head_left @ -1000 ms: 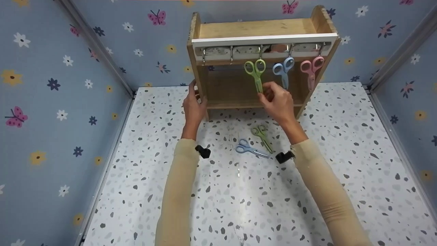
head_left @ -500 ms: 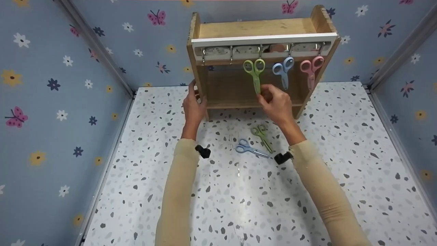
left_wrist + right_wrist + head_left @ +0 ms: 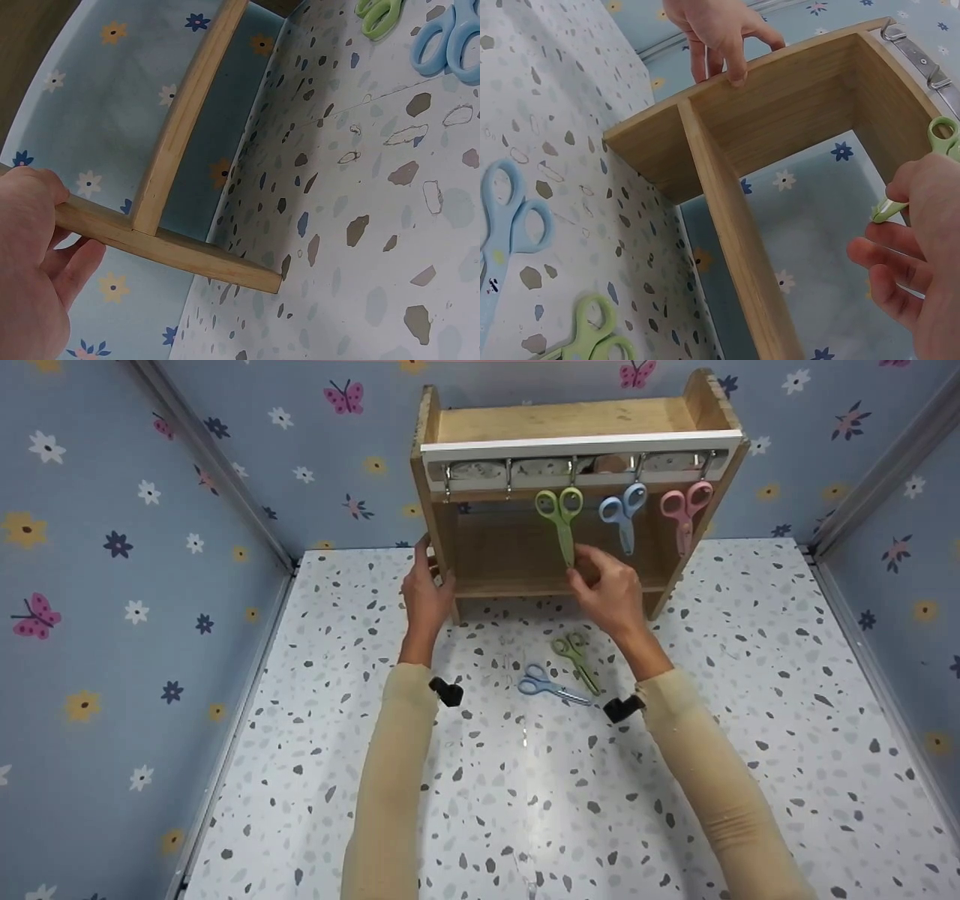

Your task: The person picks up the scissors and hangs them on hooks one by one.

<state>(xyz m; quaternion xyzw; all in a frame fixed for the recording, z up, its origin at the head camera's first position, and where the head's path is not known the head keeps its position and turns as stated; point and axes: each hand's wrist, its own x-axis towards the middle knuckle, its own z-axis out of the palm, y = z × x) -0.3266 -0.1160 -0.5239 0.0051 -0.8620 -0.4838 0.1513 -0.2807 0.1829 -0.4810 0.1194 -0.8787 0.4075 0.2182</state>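
In the head view, the green scissors (image 3: 564, 526) hung from the middle hook (image 3: 574, 472), long axis near twelve-to-six o'clock, toward twelve from the nearer right hand (image 3: 611, 589), whose fingers pinched the tip; the left hand (image 3: 427, 596) gripped the wooden rack (image 3: 562, 424) at nine.

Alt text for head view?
Right hand pinches green scissors hung from a wooden shelf; left hand grips its left side. Blue scissors and pink scissors hang alongside; another green pair and another blue pair lie on the speckled surface.

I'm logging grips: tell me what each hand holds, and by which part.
The right hand pinches the hanging green scissors at their lower end; the left hand grips the wooden rack by its left side panel.
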